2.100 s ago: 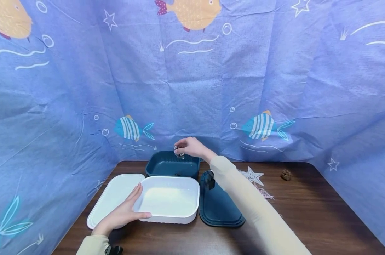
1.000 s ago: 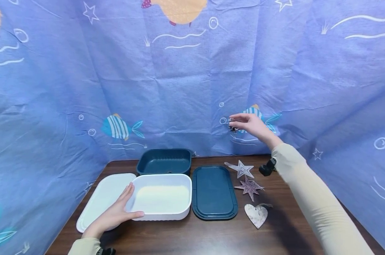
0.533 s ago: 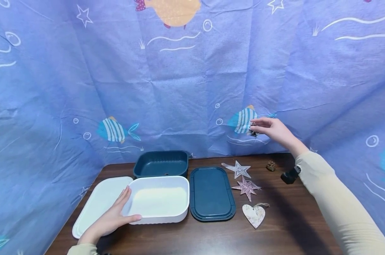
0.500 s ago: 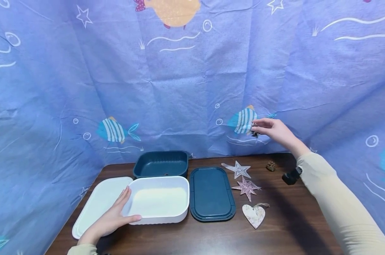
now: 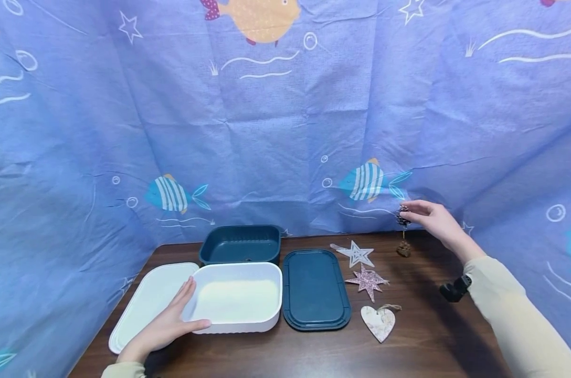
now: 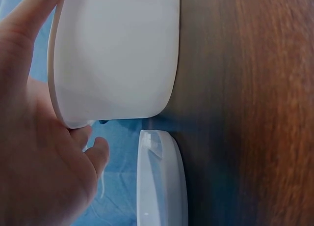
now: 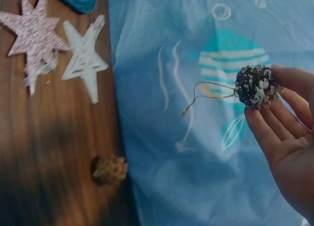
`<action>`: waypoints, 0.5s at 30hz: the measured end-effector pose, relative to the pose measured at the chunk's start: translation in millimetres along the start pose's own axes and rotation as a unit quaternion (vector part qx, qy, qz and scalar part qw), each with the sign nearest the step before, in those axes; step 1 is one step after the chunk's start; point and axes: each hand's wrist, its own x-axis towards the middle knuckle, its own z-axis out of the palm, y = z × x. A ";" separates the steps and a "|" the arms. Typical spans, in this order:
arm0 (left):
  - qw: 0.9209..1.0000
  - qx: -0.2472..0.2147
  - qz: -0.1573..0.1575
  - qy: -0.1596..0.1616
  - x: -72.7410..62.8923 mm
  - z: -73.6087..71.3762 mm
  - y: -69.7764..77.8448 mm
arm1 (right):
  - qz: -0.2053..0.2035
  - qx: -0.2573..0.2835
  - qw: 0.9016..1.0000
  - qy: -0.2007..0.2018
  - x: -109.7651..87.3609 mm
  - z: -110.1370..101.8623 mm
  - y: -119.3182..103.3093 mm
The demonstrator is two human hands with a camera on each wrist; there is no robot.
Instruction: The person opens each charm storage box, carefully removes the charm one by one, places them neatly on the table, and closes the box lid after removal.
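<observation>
My right hand [image 5: 434, 218] pinches a dark pine cone with white-tipped scales [image 7: 255, 87] between thumb and fingertips, above the back right of the table. A gold string loop [image 7: 208, 83] trails from this cone. Below it, a small brown pine cone [image 5: 403, 249] lies on the wood. My left hand [image 5: 169, 320] rests against the left end of a white plastic container [image 5: 238, 324], thumb along the front side and fingers spread along the left rim. Part of those fingers is hidden behind the container's wall in the left wrist view.
A dark blue container [image 5: 240, 229] stands behind the white one, with a white lid [image 5: 148, 299] at left and a dark blue lid [image 5: 316, 289] at right. Farther right lie a silver star [image 5: 356, 254], a pink glitter star [image 5: 368, 282] and a heart ornament [image 5: 379, 323]. A fish-print curtain [image 5: 266, 131] hangs behind.
My right hand has carried the dark pine cone from over the blue container to the right, then lowered it over the brown cone. The left hand stays at the white container.
</observation>
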 end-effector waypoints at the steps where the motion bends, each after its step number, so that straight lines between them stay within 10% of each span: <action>1: 1.000 -0.001 0.005 0.001 0.4 0.3 0.5 | 0.002 0.000 1.000 0.005 -2.4 -0.7 3.9; 15: 1.000 -0.007 0.007 0.002 0.2 0.2 -1.9 | 0.030 0.011 0.999 0.039 -29.7 10.0 54.8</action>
